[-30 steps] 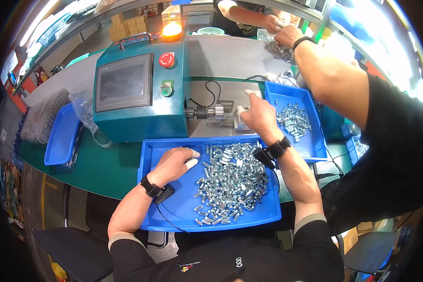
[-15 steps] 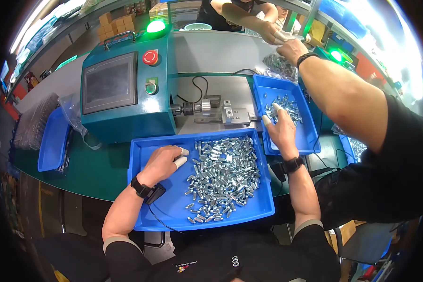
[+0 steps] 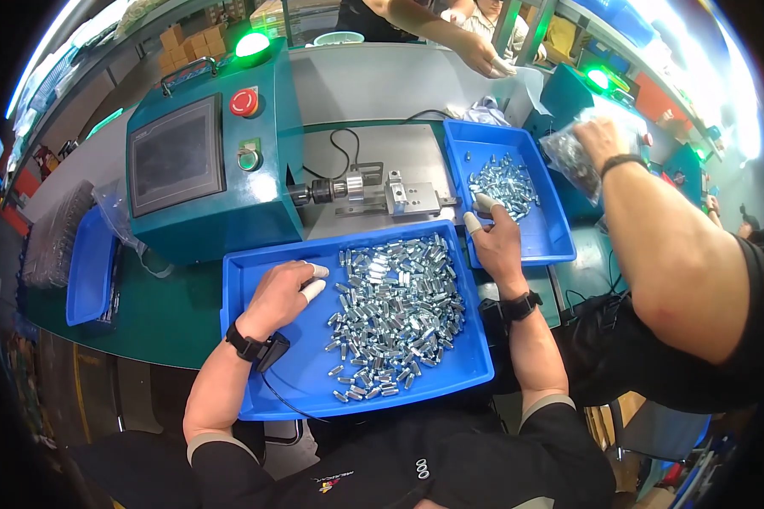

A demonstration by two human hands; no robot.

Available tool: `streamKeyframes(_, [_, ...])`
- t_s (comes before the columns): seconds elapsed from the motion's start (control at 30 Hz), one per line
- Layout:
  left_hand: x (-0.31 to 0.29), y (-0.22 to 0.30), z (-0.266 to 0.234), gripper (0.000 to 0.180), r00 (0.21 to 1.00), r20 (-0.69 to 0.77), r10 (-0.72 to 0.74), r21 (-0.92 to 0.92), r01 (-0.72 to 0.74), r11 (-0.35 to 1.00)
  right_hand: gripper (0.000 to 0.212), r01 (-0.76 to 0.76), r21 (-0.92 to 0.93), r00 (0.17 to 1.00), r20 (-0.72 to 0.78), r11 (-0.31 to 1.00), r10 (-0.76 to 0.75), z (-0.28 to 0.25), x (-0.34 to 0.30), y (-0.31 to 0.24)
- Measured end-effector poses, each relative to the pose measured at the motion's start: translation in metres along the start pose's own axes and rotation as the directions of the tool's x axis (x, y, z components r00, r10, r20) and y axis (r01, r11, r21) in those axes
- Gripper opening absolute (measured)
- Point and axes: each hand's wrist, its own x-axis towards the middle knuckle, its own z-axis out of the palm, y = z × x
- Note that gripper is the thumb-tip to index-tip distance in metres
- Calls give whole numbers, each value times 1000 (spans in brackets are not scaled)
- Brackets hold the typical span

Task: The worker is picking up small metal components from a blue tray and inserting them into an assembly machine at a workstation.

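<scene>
A large blue tray lies before me, with a heap of small shiny metal fittings over its middle and right. My left hand hovers above the tray's bare left part, fingers curled. Pale finger cots cover its thumb and index finger, whose tips are apart with nothing visible between them. At the near left corner of a smaller blue tray is my right hand, its cot-covered fingertips spread. That tray holds small metal parts just beyond the fingers.
A green machine with a dark screen, red button and lit green lamp stands behind the large tray. Its chuck faces a metal fixture. At right, a co-worker's arm reaches across, hand on a clear bag.
My right hand has drawn back slightly from the parts in the smaller tray. The co-worker's arm at right has swung rightward with the clear bag. My left hand stays over the large tray.
</scene>
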Motion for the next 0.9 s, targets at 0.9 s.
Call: streamKeyframes(0.9, [5, 11, -2, 24, 998, 31, -50, -95, 52, 994, 35, -23, 84, 998, -64, 996, 29, -3, -5, -4])
